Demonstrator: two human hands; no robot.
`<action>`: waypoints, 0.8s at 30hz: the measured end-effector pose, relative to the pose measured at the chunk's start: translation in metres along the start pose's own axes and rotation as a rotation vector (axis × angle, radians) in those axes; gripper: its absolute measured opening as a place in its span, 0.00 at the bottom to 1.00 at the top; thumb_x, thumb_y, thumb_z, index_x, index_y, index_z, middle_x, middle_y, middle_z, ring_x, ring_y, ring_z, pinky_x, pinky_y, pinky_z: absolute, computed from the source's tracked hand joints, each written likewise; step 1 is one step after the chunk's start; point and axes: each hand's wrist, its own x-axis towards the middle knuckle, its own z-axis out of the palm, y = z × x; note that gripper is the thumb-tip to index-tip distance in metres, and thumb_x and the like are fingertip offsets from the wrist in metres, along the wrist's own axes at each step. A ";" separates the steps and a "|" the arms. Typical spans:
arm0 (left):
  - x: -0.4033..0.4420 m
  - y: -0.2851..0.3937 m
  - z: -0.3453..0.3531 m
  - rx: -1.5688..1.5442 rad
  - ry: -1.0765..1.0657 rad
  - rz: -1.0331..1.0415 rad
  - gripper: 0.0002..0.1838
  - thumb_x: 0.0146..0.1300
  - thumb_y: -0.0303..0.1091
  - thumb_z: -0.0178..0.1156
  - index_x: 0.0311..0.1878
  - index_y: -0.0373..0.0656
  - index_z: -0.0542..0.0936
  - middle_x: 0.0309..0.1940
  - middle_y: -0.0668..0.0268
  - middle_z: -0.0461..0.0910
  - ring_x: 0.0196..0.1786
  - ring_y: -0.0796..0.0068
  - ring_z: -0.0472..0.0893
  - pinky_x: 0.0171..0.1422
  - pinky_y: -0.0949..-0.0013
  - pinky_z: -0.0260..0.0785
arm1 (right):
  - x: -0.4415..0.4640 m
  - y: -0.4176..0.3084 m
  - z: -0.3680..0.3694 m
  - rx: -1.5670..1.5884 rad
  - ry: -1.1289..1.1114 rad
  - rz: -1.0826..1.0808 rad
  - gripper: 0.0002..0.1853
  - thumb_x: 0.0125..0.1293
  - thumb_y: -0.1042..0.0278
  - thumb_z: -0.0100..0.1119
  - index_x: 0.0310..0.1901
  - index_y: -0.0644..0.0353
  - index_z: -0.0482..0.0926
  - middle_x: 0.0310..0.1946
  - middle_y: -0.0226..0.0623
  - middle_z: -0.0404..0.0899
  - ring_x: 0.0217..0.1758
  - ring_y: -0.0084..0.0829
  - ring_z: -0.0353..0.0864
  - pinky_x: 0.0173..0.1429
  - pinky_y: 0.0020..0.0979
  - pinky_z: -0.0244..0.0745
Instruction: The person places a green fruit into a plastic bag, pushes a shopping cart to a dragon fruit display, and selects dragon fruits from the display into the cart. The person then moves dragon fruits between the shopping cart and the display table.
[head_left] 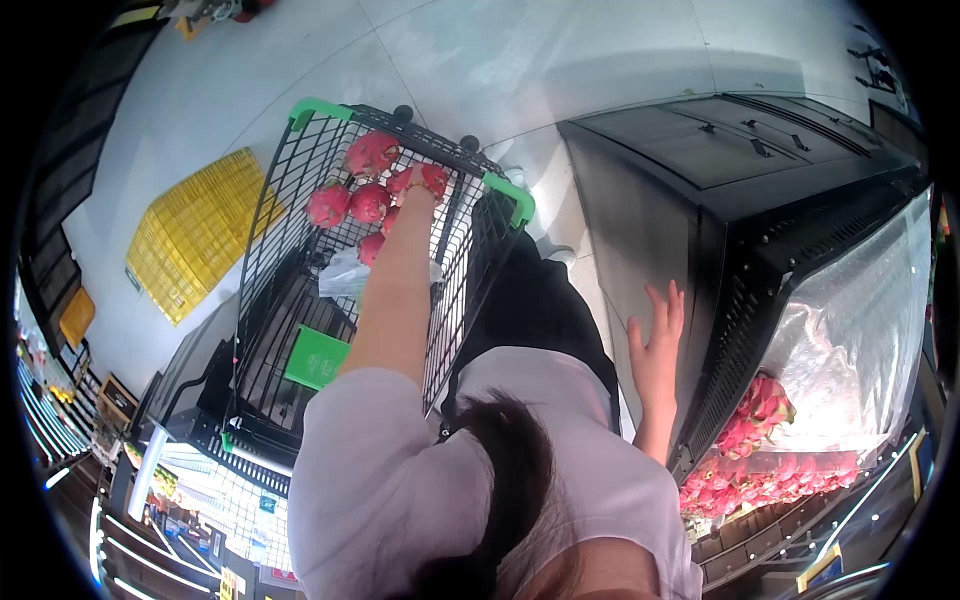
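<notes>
My left arm reaches down into a black wire shopping cart with green corners. At its far end my left hand is closed on a dragon fruit; its fingers are partly hidden. Several other pink dragon fruits lie close by in the cart, some partly behind my forearm. A clear plastic bag sits beside my forearm. My right hand, fingers spread and holding nothing, is raised next to the black display stand.
More dragon fruits lie on the stand at right, beside clear plastic sheeting. Yellow crates stand on the floor left of the cart. A green panel is on the cart's near part. Pale floor extends ahead.
</notes>
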 end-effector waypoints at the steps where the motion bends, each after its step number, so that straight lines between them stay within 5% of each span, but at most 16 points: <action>1: -0.006 -0.002 -0.002 -0.006 -0.009 0.021 0.48 0.43 0.51 0.71 0.62 0.43 0.56 0.56 0.53 0.67 0.52 0.54 0.73 0.46 0.48 0.74 | 0.000 -0.001 0.000 0.005 -0.001 -0.004 0.24 0.58 0.75 0.55 0.59 0.57 0.66 0.68 0.50 0.50 0.73 0.52 0.44 0.71 0.46 0.48; 3: -0.019 -0.008 -0.013 -0.037 -0.058 0.079 0.48 0.42 0.50 0.72 0.62 0.44 0.56 0.56 0.53 0.67 0.53 0.54 0.73 0.46 0.48 0.74 | 0.000 -0.003 -0.002 0.014 0.004 -0.011 0.24 0.58 0.75 0.55 0.58 0.58 0.66 0.68 0.50 0.50 0.73 0.52 0.44 0.71 0.46 0.49; 6: -0.050 -0.023 -0.051 -0.177 -0.473 0.244 0.35 0.50 0.40 0.69 0.59 0.44 0.62 0.52 0.57 0.71 0.52 0.57 0.74 0.46 0.48 0.74 | 0.000 -0.004 -0.006 0.019 0.014 -0.013 0.24 0.58 0.75 0.55 0.58 0.58 0.66 0.68 0.50 0.51 0.73 0.52 0.44 0.71 0.45 0.50; 8: -0.062 -0.029 -0.083 -0.286 -0.660 0.142 0.29 0.53 0.35 0.67 0.58 0.47 0.65 0.53 0.60 0.71 0.52 0.58 0.74 0.47 0.49 0.73 | 0.000 -0.007 -0.010 0.035 0.030 -0.022 0.24 0.58 0.75 0.55 0.58 0.58 0.67 0.68 0.49 0.51 0.73 0.52 0.45 0.71 0.45 0.50; 9: -0.072 -0.032 -0.103 -0.217 -0.784 0.223 0.30 0.58 0.38 0.62 0.63 0.50 0.64 0.59 0.61 0.67 0.60 0.60 0.68 0.57 0.49 0.67 | 0.001 -0.007 -0.011 0.043 0.037 -0.028 0.24 0.58 0.75 0.55 0.58 0.58 0.67 0.68 0.49 0.51 0.72 0.51 0.46 0.71 0.45 0.50; 10: -0.119 -0.032 -0.119 -0.205 -0.710 0.351 0.32 0.59 0.35 0.60 0.66 0.49 0.59 0.61 0.60 0.65 0.64 0.59 0.65 0.60 0.51 0.66 | 0.003 -0.008 -0.012 0.052 0.049 -0.048 0.24 0.58 0.75 0.55 0.58 0.58 0.67 0.68 0.49 0.52 0.72 0.51 0.47 0.71 0.44 0.50; 12: -0.162 -0.020 -0.153 -0.159 -0.925 0.389 0.36 0.60 0.33 0.59 0.69 0.48 0.53 0.64 0.60 0.62 0.66 0.58 0.63 0.64 0.52 0.63 | 0.002 -0.007 -0.013 0.074 0.067 -0.078 0.24 0.58 0.75 0.55 0.58 0.58 0.68 0.67 0.49 0.53 0.72 0.50 0.48 0.70 0.44 0.51; 15: -0.249 0.009 -0.178 0.004 -1.062 0.447 0.45 0.53 0.28 0.64 0.70 0.53 0.49 0.64 0.62 0.61 0.65 0.60 0.64 0.66 0.56 0.61 | 0.003 -0.017 -0.020 0.255 0.016 -0.095 0.24 0.58 0.75 0.54 0.58 0.59 0.68 0.67 0.49 0.54 0.71 0.49 0.52 0.70 0.43 0.52; 18: -0.332 0.025 -0.177 0.288 -1.152 0.653 0.52 0.46 0.27 0.69 0.71 0.48 0.47 0.65 0.61 0.59 0.67 0.62 0.61 0.69 0.58 0.56 | -0.001 -0.025 -0.033 0.458 -0.040 -0.198 0.27 0.57 0.74 0.56 0.60 0.60 0.66 0.67 0.49 0.56 0.70 0.48 0.54 0.70 0.41 0.53; 22: -0.411 -0.003 -0.137 0.422 -1.484 0.611 0.61 0.34 0.30 0.76 0.70 0.37 0.46 0.65 0.59 0.58 0.68 0.63 0.60 0.71 0.58 0.51 | -0.020 -0.021 -0.064 0.825 -0.108 -0.415 0.39 0.54 0.70 0.62 0.67 0.59 0.55 0.69 0.46 0.52 0.70 0.44 0.56 0.70 0.42 0.52; 24: -0.441 -0.036 -0.107 0.511 -1.631 0.565 0.60 0.36 0.28 0.74 0.71 0.39 0.44 0.67 0.58 0.54 0.69 0.62 0.57 0.71 0.58 0.51 | -0.033 -0.010 -0.082 1.116 -0.139 -0.517 0.47 0.53 0.67 0.66 0.70 0.58 0.46 0.70 0.44 0.48 0.71 0.42 0.55 0.71 0.45 0.51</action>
